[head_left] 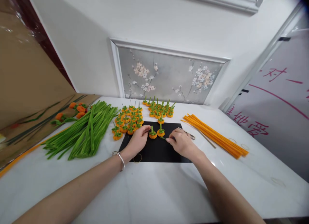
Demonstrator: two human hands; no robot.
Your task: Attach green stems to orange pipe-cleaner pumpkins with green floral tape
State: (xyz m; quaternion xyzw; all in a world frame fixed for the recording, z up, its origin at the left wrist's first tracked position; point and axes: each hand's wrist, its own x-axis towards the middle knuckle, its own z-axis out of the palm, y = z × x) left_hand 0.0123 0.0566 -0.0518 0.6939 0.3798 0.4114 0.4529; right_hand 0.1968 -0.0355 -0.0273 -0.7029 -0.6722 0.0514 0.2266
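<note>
Beside a small orange flower (152, 134) with a green stem, on the black mat (156, 153), my left hand (138, 138) has its fingers curved and slightly apart. Its fingertips come close to the stem; I cannot tell whether they touch. A second such flower (160, 131) stands just right of it, stem up. My right hand (180, 142) pinches a short, thin green piece (163, 138) between thumb and finger. Behind the right hand lies a slim metal tool (189, 134), partly hidden, perhaps tweezers. Another flower (160, 120) stands at the mat's far edge.
Two groups of orange flowers, left group (130, 119) and back group (159, 110), stand behind the mat. Green fuzzy stems (89, 130) lie left, orange ones (214, 135) right. Finished-looking orange blooms (79, 110) rest far left. A wall panel (169, 76) closes the back.
</note>
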